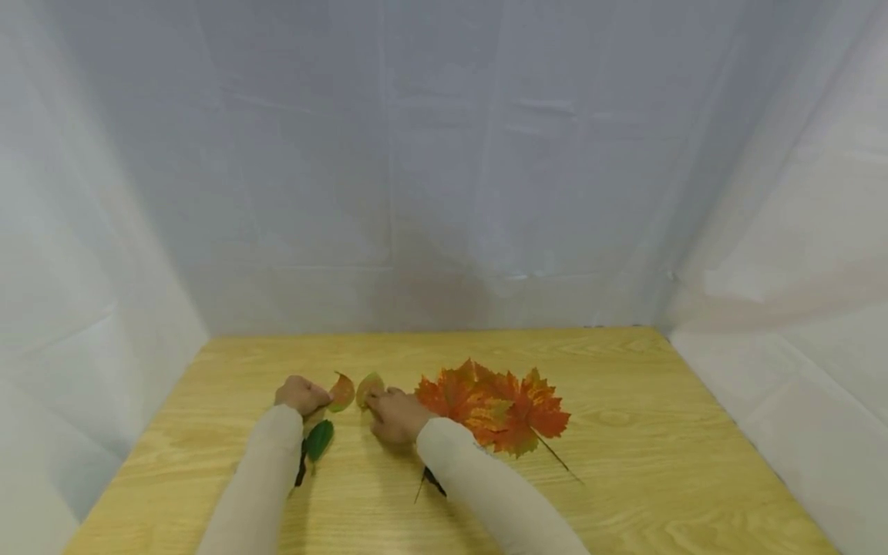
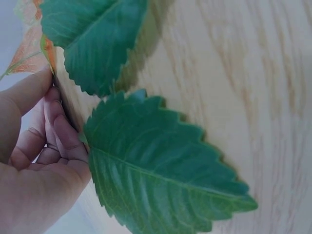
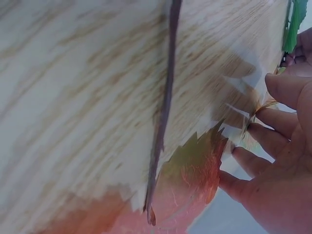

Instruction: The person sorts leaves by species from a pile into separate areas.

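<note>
My left hand (image 1: 302, 395) pinches the edge of an orange-and-green artificial leaf (image 1: 342, 392) between thumb and fingers, low over the table. Just right of it, my right hand (image 1: 401, 416) has thumb and forefinger at the edge of a yellow-green leaf (image 1: 368, 385), its other fingers spread. A narrow gap separates these two leaves in the head view. Below the left hand lies a green leaf (image 1: 320, 439); the left wrist view shows two serrated green leaves, one large (image 2: 165, 170) and one above it (image 2: 92, 44).
Orange-red maple leaves (image 1: 534, 405) with a thin stem (image 1: 555, 456) lie right of the right hand. A dark stem (image 3: 167, 92) crosses the right wrist view. Another dark piece (image 1: 435, 482) shows beside the right sleeve. White sheeting (image 1: 444, 193) surrounds the wooden table (image 1: 659, 462).
</note>
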Demonstrator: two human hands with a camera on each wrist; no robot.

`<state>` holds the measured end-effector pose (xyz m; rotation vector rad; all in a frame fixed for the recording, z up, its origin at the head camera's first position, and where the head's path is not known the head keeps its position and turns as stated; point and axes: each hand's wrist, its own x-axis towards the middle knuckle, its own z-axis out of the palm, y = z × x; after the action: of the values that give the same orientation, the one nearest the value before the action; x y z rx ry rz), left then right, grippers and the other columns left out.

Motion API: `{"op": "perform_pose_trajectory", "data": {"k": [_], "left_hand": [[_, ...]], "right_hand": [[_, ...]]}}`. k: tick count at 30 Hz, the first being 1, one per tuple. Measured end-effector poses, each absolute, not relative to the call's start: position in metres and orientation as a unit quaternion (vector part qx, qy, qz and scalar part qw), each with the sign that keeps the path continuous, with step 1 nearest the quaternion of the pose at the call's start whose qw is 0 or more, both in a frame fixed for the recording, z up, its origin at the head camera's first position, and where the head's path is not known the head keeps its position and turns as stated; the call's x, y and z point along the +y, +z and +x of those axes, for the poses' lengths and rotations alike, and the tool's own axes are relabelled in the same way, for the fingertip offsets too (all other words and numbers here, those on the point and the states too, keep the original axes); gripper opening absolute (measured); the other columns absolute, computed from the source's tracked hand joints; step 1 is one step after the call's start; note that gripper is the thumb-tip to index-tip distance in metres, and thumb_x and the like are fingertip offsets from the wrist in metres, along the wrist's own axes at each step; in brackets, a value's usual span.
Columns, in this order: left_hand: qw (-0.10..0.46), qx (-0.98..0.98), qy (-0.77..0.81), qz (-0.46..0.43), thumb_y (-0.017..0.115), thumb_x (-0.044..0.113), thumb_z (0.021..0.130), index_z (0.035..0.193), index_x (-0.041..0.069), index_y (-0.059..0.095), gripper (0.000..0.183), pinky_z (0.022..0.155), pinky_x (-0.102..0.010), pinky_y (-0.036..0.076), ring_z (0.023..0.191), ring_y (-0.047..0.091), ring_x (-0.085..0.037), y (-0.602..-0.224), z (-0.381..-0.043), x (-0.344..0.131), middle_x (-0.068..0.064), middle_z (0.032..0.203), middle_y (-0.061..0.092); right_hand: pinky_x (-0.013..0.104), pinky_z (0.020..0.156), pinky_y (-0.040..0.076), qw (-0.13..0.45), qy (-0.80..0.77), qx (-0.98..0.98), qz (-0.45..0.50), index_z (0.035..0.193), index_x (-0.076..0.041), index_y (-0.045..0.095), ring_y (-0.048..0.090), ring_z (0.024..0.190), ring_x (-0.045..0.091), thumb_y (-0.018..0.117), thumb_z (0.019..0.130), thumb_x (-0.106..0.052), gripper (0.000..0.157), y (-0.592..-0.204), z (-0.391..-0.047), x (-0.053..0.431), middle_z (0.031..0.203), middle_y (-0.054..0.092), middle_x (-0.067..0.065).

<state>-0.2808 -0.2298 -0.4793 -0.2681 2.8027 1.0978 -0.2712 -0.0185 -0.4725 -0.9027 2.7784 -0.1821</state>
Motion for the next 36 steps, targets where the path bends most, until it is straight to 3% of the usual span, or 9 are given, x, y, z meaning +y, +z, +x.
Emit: {"op": "perform_pose_trajectory", "data": {"k": [4, 5, 8, 11, 12, 16, 24, 30, 36], "left_hand": [[0.060, 0.925, 0.364, -0.091, 0.067, 0.022, 0.087, 0.090, -0.005, 0.073, 0.028, 0.077, -0.048, 0.053, 0.087, 0.062, -0.038, -0.479, -0.280, -0.230, -0.025, 0.099, 0.067], [0.061, 0.925, 0.364, -0.093, 0.067, 0.022, 0.087, 0.090, -0.005, 0.073, 0.028, 0.076, -0.047, 0.054, 0.087, 0.062, -0.037, -0.479, -0.280, -0.230, -0.025, 0.099, 0.067], [0.062, 0.924, 0.366, -0.095, 0.066, 0.020, 0.087, 0.092, -0.006, 0.072, 0.028, 0.075, -0.046, 0.054, 0.086, 0.062, -0.037, -0.478, -0.279, -0.230, -0.025, 0.099, 0.067], [0.063, 0.922, 0.368, -0.098, 0.066, 0.020, 0.087, 0.094, -0.007, 0.072, 0.028, 0.073, -0.046, 0.054, 0.086, 0.062, -0.036, -0.476, -0.280, -0.229, -0.025, 0.100, 0.067], [0.064, 0.922, 0.369, -0.099, 0.066, 0.020, 0.087, 0.094, -0.007, 0.071, 0.028, 0.073, -0.046, 0.054, 0.086, 0.062, -0.036, -0.476, -0.279, -0.229, -0.026, 0.100, 0.067], [0.063, 0.922, 0.368, -0.102, 0.066, 0.021, 0.087, 0.094, -0.007, 0.072, 0.029, 0.075, -0.046, 0.054, 0.088, 0.062, -0.037, -0.476, -0.279, -0.232, -0.026, 0.102, 0.066], [0.056, 0.926, 0.359, -0.097, 0.065, 0.021, 0.088, 0.092, -0.007, 0.072, 0.029, 0.075, -0.046, 0.054, 0.086, 0.062, -0.037, -0.476, -0.279, -0.236, -0.026, 0.100, 0.067], [0.060, 0.923, 0.367, -0.099, 0.066, 0.020, 0.088, 0.093, -0.008, 0.072, 0.029, 0.072, -0.046, 0.054, 0.085, 0.062, -0.037, -0.473, -0.278, -0.236, -0.026, 0.099, 0.067], [0.070, 0.916, 0.381, -0.101, 0.071, 0.027, 0.085, 0.089, -0.002, 0.074, 0.029, 0.069, -0.042, 0.054, 0.082, 0.062, -0.033, -0.481, -0.284, -0.244, -0.021, 0.096, 0.068]], "right_hand": [[0.034, 0.098, 0.047, 0.119, -0.165, 0.933, -0.296, 0.138, -0.019, 0.051, 0.051, 0.123, 0.018, 0.051, 0.097, -0.015, 0.041, -0.470, -0.272, -0.015, 0.138, 0.053, -0.002], [0.034, 0.089, 0.051, 0.125, -0.203, 0.926, -0.291, 0.134, -0.018, 0.054, 0.059, 0.110, 0.018, 0.051, 0.097, -0.012, 0.038, -0.468, -0.273, -0.014, 0.132, 0.058, -0.001], [0.033, 0.084, 0.052, 0.123, -0.288, 0.908, -0.279, 0.135, -0.017, 0.054, 0.063, 0.088, 0.017, 0.053, 0.097, -0.013, 0.038, -0.458, -0.277, -0.003, 0.130, 0.060, 0.001], [0.038, 0.093, 0.050, 0.096, -0.341, 0.896, -0.266, 0.141, -0.018, 0.048, 0.063, 0.101, 0.020, 0.057, 0.098, -0.023, 0.045, -0.443, -0.279, 0.018, 0.141, 0.051, 0.003], [0.040, 0.100, 0.046, 0.082, -0.357, 0.892, -0.265, 0.143, -0.018, 0.045, 0.060, 0.112, 0.021, 0.058, 0.097, -0.026, 0.049, -0.438, -0.280, 0.028, 0.145, 0.047, 0.004], [0.047, 0.104, 0.042, 0.045, -0.429, 0.870, -0.238, 0.141, -0.018, 0.049, 0.044, 0.132, 0.026, 0.061, 0.095, -0.028, 0.048, -0.425, -0.278, 0.071, 0.146, 0.046, 0.005], [0.045, 0.089, 0.052, -0.019, -0.453, 0.879, -0.150, 0.127, -0.010, 0.063, 0.059, 0.112, 0.031, 0.069, 0.089, -0.023, 0.041, -0.435, -0.263, 0.164, 0.126, 0.062, 0.013], [0.040, 0.081, 0.055, 0.036, -0.443, 0.894, -0.060, 0.117, 0.000, 0.067, 0.064, 0.099, 0.027, 0.073, 0.085, -0.011, 0.034, -0.454, -0.243, 0.212, 0.109, 0.068, 0.011], [0.038, 0.074, 0.055, 0.083, -0.433, 0.897, -0.041, 0.109, 0.001, 0.069, 0.062, 0.087, 0.020, 0.076, 0.081, -0.009, 0.030, -0.475, -0.231, 0.235, 0.096, 0.067, 0.006]]}}
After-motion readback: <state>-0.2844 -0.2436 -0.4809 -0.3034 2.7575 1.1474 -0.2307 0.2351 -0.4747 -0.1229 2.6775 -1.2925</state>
